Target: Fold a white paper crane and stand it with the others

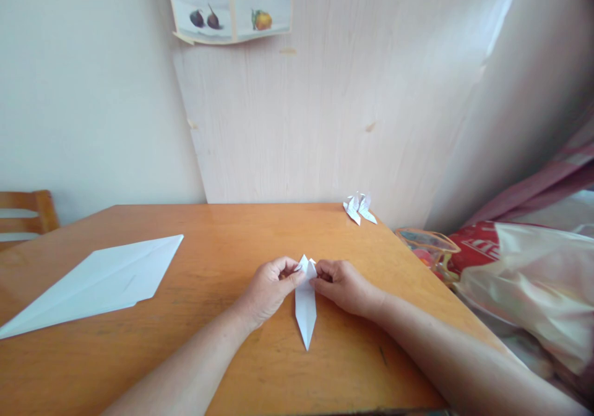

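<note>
A narrow white folded paper piece (305,309) lies on the orange wooden table (223,242), its long point aimed toward me. My left hand (271,286) pinches its upper left edge with thumb and fingertips. My right hand (342,285) pinches the upper right edge, fingers curled. Both hands rest on the tabletop and meet at the top of the paper.
A large folded white sheet (99,283) lies at the left of the table. A small finished folded paper figure (359,208) sits at the far right corner by the wall. Plastic bags (524,273) crowd the right edge. A wooden chair back (28,213) stands far left.
</note>
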{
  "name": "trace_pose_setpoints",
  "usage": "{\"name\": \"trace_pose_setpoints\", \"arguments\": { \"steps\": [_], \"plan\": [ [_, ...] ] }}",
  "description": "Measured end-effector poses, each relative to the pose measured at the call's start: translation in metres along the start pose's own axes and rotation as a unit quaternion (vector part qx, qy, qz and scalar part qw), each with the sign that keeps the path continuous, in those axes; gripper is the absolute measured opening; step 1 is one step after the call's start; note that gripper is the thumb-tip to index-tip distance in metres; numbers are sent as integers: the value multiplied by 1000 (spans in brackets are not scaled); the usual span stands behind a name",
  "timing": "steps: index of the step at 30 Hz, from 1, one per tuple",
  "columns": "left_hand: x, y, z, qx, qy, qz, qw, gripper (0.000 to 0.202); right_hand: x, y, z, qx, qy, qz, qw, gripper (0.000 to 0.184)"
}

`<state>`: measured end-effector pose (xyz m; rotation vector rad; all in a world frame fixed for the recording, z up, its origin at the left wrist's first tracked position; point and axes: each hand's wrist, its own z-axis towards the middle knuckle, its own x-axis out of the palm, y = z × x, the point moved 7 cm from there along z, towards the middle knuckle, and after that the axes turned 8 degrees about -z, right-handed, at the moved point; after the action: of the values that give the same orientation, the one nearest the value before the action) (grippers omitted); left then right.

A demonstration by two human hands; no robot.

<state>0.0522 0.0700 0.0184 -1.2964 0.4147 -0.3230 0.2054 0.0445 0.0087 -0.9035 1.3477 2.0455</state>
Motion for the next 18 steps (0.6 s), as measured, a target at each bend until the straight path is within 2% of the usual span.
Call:
{"name": "trace_pose_setpoints", "arguments": {
  "steps": [18],
  "plan": [
    [1, -1, 0, 7, 2, -15, 1000, 22, 0, 2, 0, 2, 1, -3, 1000, 11]
  ]
}}
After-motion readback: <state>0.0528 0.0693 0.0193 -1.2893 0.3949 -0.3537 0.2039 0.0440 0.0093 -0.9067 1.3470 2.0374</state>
